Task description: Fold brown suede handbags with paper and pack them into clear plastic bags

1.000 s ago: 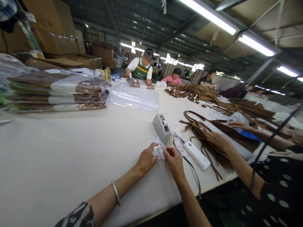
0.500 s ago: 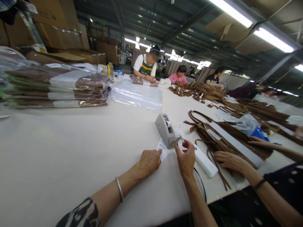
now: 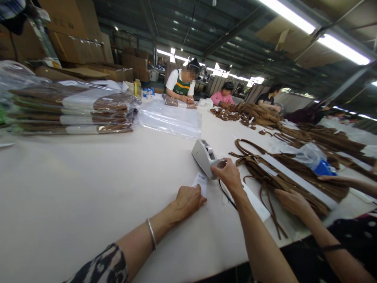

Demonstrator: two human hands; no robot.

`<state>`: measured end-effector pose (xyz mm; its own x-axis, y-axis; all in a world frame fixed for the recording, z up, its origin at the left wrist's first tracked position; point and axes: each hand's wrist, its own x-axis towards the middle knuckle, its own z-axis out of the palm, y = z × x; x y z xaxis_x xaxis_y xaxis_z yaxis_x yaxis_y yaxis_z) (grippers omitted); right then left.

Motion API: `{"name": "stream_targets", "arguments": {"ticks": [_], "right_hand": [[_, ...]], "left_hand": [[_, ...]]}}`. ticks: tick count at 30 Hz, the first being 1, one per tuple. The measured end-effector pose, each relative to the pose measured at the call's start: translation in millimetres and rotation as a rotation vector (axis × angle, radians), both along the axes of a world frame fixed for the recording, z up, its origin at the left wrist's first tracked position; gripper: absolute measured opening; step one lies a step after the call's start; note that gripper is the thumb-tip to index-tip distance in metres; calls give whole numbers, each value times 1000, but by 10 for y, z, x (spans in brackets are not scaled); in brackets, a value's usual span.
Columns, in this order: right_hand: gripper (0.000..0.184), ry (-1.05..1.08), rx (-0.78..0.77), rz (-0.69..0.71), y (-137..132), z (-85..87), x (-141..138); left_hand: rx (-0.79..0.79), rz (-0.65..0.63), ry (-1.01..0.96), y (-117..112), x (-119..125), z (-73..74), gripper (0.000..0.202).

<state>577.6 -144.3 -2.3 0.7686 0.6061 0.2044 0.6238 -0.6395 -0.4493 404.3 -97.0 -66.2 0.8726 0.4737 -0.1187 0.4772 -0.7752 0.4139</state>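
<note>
My left hand (image 3: 187, 200) rests on the white table (image 3: 88, 184), fingers curled down on a small white printed label (image 3: 200, 182). My right hand (image 3: 228, 174) reaches to the front end of a grey tape dispenser (image 3: 204, 155), fingertips pinched at its cutter; what they grip is too small to make out. A black cord (image 3: 225, 193) and a white bar-shaped device (image 3: 255, 205) lie under my right forearm.
A neighbour's hands (image 3: 293, 201) press on brown straps with white bands (image 3: 282, 173) at right. Bagged brown goods (image 3: 70, 112) are stacked far left, clear plastic bags (image 3: 169, 118) behind the dispenser. Several workers sit at the table's far end. Cardboard boxes stand at back left.
My right hand left the label and moved up to the dispenser's front. My left hand now holds the label flat alone. The dispenser has tilted slightly.
</note>
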Motion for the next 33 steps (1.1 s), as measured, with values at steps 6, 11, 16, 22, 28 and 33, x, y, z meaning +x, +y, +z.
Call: {"name": "stream_targets", "arguments": {"ticks": [6,11,16,22,28,33], "right_hand": [[60,-11,-27,15,69,-293,-325],[89,171,319,63,-76,-666,-331],[69,32,639,142,-291,-371,-482],[17,-250,237,671,-228,-471,-952],[13,-387,-87,831,-109,-764,-774],[15,-342,-86,876,-135,-731,-687]], "left_hand": [[26,30,24,-16,-40,99,34],[6,45,-41,-26,-366,121,40],[35,55,-211,43,-802,-3,34],[157,117,-316,186,-1035,-153,27],[117,122,-376,276,-1072,-209,28],[24,112,-429,237,-1056,-281,30]]}}
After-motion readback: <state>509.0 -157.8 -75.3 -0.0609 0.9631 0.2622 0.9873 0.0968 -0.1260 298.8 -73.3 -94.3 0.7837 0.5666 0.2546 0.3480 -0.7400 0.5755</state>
